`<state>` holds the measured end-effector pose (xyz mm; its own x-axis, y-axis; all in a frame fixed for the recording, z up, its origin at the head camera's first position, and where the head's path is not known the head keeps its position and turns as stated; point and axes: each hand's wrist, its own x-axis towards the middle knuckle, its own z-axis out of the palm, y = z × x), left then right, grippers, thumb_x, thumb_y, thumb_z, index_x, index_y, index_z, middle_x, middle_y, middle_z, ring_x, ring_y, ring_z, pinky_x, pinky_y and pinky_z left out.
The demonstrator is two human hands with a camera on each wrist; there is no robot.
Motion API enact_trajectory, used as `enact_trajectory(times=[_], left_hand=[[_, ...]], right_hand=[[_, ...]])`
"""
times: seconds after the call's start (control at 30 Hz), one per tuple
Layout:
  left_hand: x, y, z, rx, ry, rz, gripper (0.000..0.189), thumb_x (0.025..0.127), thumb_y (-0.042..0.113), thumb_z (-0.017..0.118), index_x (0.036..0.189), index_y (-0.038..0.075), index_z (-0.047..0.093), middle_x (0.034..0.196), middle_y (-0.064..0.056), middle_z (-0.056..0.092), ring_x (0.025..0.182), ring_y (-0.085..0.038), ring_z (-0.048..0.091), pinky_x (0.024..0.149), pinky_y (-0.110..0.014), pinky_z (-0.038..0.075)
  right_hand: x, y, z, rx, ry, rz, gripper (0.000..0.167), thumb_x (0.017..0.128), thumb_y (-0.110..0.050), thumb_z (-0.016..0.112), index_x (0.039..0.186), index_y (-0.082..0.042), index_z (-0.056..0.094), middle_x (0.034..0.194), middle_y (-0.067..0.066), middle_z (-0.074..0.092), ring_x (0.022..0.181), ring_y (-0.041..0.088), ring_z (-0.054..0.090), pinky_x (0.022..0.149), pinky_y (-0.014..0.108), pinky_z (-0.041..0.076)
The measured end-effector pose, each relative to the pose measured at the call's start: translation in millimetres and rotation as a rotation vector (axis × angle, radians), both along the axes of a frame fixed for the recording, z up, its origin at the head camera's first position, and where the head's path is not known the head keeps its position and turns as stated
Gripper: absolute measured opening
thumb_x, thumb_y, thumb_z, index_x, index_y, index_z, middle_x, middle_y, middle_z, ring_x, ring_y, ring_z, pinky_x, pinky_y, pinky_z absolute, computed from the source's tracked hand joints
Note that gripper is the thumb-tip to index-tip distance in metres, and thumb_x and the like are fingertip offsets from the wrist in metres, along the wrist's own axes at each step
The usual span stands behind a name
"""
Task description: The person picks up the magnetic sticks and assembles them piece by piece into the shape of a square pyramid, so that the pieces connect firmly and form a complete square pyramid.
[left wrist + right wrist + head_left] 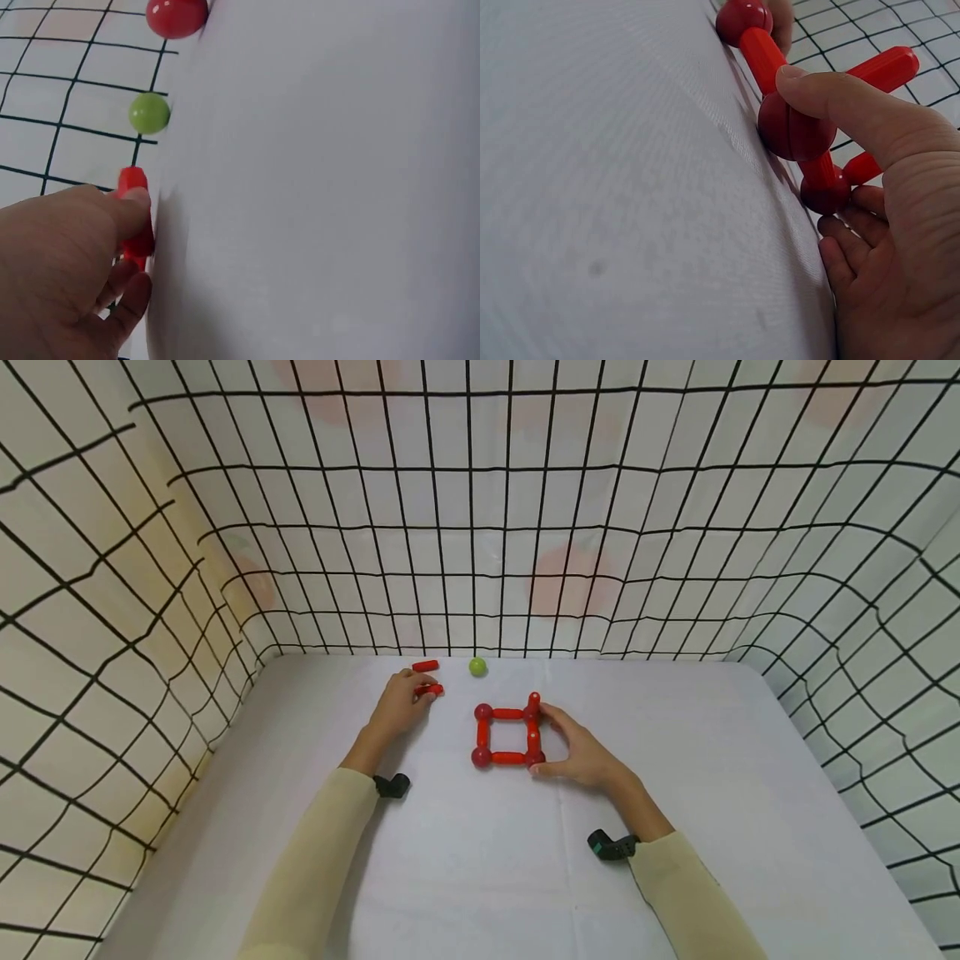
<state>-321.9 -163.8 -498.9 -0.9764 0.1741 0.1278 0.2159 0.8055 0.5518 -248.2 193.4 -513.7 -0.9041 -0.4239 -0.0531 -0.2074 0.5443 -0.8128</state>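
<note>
A red rod (135, 225) is pinched between the thumb and fingers of my left hand (400, 703), low over the table at the left. My right hand (581, 752) grips the right side of a square frame (508, 758) built of red rods and darker red balls. Its thumb presses on the near right ball (795, 131), while the fingers reach round the far right ball (826, 193). From each of these two balls another red rod (889, 69) stands up. The frame lies flat on the table.
Beyond my left hand lies a loose red rod (425, 666). A green ball (477, 667) sits near the table's back edge, behind the frame. Black wire mesh (510, 531) rises at the back and both sides of the white-covered table (480, 860).
</note>
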Motion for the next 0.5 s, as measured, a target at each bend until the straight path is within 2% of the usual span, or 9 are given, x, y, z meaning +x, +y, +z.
enact_trajectory(times=[0.17,0.33,0.5], left_hand=[[9.8,4.1,-2.1,0.197,-0.025,-0.045,0.031,0.101,0.024,0.068,0.130,0.014,0.067,0.123,-0.006,0.071,0.112,-0.027,0.063,0.101,-0.043,0.055],[28.3,10.5,-0.5,0.416,-0.093,-0.164,0.033,0.099,0.030,0.070,0.130,0.019,0.069,0.122,-0.001,0.074,0.112,-0.020,0.069,0.106,-0.043,0.055],[45.0,17.5,2.4,0.514,-0.144,-0.275,0.032,0.098,0.029,0.071,0.129,0.019,0.069,0.118,-0.001,0.075,0.108,-0.018,0.071,0.107,-0.044,0.054]], right_hand=[[0.7,0.1,0.9,-0.001,0.005,0.004,0.112,0.075,-0.042,0.092,0.164,-0.027,0.024,0.170,0.005,0.026,0.155,0.037,0.029,0.124,0.058,0.028],[-0.3,0.0,-1.6,0.004,-0.002,-0.005,0.113,0.074,-0.045,0.091,0.164,-0.027,0.024,0.171,0.005,0.025,0.156,0.037,0.028,0.124,0.059,0.028],[-0.4,-0.8,-1.6,-0.004,-0.009,-0.005,0.114,0.074,-0.045,0.091,0.164,-0.026,0.024,0.171,0.005,0.024,0.156,0.037,0.028,0.123,0.060,0.030]])
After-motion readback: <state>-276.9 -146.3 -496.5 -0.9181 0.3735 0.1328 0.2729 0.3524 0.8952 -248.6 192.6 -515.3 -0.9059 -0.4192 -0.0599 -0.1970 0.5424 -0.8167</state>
